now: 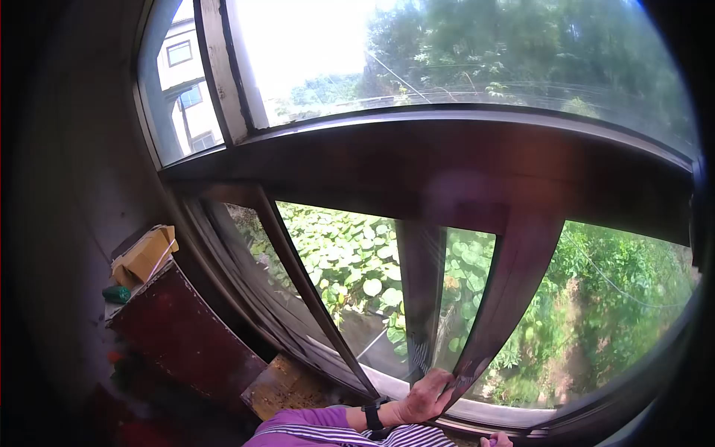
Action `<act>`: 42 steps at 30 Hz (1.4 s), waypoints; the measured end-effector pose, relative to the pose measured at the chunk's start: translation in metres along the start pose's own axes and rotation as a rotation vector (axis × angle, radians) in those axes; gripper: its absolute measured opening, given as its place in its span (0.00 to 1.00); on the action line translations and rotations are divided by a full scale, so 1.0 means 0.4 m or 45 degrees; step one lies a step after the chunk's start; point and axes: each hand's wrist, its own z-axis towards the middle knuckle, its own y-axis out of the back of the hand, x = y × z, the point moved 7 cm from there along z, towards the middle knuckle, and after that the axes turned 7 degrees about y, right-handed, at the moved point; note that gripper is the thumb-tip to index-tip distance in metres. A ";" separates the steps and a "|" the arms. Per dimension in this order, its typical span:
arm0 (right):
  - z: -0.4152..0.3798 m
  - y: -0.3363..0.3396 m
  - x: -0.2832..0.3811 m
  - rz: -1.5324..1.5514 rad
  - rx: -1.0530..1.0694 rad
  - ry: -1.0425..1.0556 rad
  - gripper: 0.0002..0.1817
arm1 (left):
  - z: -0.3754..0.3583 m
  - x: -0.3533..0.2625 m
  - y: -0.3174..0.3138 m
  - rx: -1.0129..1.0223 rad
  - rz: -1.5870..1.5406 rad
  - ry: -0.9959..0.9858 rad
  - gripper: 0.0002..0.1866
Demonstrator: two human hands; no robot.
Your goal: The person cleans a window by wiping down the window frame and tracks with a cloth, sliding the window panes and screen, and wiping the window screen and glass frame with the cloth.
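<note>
My left hand (426, 396), with a dark watch (372, 419) on its wrist and a purple sleeve (302, 422) behind it, has its fingers curled at the lower part of a brown window sash (514, 287). The fingertips meet the sash's left edge and are partly hidden. At the bottom edge of the head view only the top of my right hand (497, 439) shows. Its fingers are bent inward, and a small bit of purple shows by them; I cannot make out what it is.
Upper window glass (506, 59) sits above a wide brown crossbar (417, 153). To the left stands a dark red cabinet (186, 335) with a cardboard box (145, 255) and a green item (117, 294) on it. A worn wooden board (287, 387) lies below the window's left side.
</note>
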 end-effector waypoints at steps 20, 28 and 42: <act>0.230 0.068 0.462 0.255 -0.401 0.505 0.08 | 0.108 0.047 0.494 -0.831 0.712 -0.066 0.45; 0.227 0.073 0.464 0.124 -0.418 0.575 0.11 | 0.120 0.105 0.551 -0.913 0.592 0.046 0.39; 0.220 0.076 0.498 0.069 -0.406 0.634 0.15 | 0.087 0.241 0.667 -0.964 0.804 0.132 0.32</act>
